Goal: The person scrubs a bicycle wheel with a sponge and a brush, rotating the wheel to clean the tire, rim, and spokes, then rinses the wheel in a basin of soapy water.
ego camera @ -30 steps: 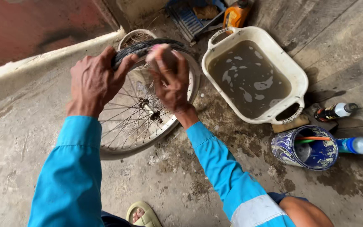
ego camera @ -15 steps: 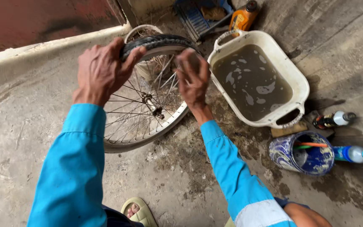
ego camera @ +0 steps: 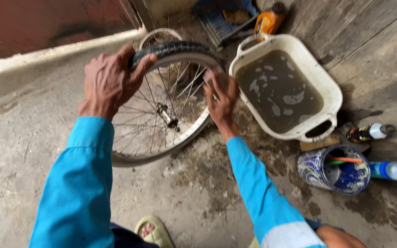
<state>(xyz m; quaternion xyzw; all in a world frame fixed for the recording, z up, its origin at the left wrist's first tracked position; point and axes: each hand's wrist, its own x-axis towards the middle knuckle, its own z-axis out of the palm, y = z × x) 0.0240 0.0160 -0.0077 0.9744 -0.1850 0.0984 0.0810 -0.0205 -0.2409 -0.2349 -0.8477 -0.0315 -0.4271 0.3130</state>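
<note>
At the bottom edge, a sandalled foot on stained concrete floor; two blue sleeves reach forward. Left hand closed over the black tyre at the wheel's top, fingers wrapped around the rubber. Right hand lies against the rim's right side, fingers spread on the spokes, not clenched. The bicycle wheel stands tilted, lower rim on the floor. Likely light and stiff at the metal rim, spokes thin and bendable, tyre pliable, so rim and tyre are the sound holds. Right: patterned blue pot, two bottles. Beyond: white tub of murky water, orange jug.
</note>
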